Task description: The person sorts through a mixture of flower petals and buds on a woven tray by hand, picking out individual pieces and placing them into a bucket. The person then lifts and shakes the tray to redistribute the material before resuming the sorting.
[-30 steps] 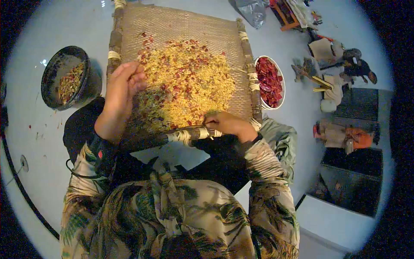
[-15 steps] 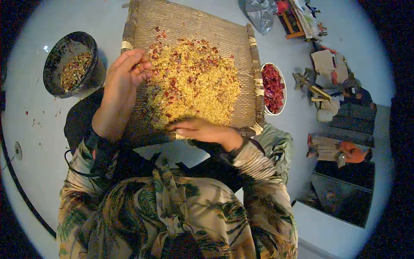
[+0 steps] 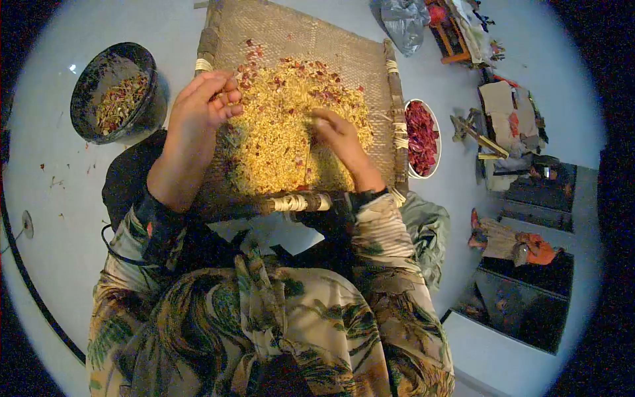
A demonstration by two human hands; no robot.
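Note:
A woven tray (image 3: 311, 30) with a stick frame rests across my lap, bearing a wide layer of small yellow bits (image 3: 271, 155) mixed with dark red flakes (image 3: 254, 49). My left hand (image 3: 208, 102) is raised over the tray's left side, fingers curled and thumb pressed in; what they hold, if anything, is too small to make out. Over the middle right of the yellow layer, my right hand (image 3: 340, 135) reaches down with its fingers apart and extended to the left. Its fingertips are slightly blurred at the bits.
Left of the tray stands a black bucket (image 3: 79, 99) with dried plant scraps inside. A white bowl (image 3: 436, 149) of dark red petals sits at the right. Beyond are a grey plastic bag (image 3: 403, 30), a small wooden stand (image 3: 479, 135) and a person in orange (image 3: 536, 250).
My right hand has moved from the tray's near edge up and right over the yellow layer. My left hand stays curled, shifted only slightly. The view has moved a little.

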